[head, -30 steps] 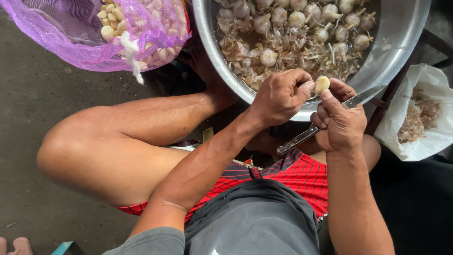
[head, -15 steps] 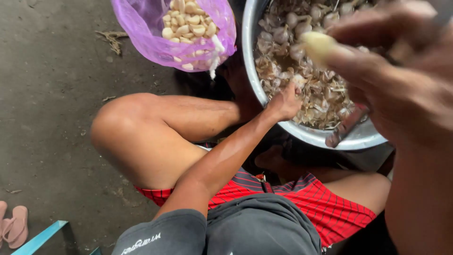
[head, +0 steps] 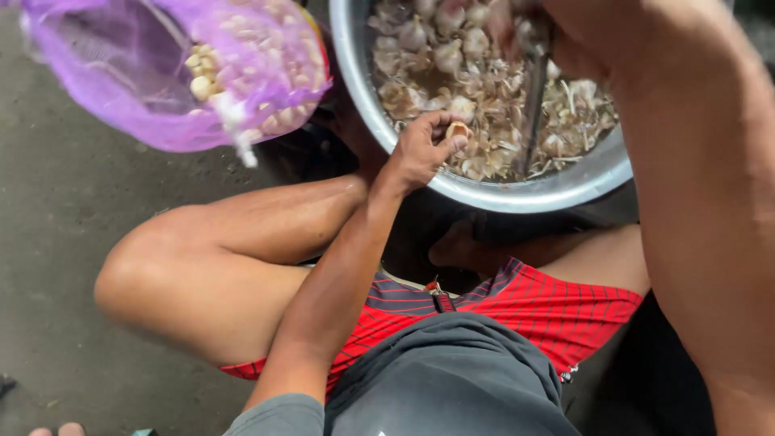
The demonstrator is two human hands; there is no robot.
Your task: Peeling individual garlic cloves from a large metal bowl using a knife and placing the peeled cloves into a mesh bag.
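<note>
Garlic clove point(head: 458, 131) pinched in left hand point(head: 421, 149) over bowl rim point(head: 517, 196); right hand's point(head: 581, 40) grip unclear.

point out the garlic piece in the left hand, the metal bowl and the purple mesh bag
garlic piece point(head: 458, 131), head view, its pale middle
metal bowl point(head: 517, 196), head view, near rim
purple mesh bag point(head: 121, 105), head view, its side

shiny metal bowl point(head: 517, 194), purple mesh bag point(head: 145, 97)
</note>
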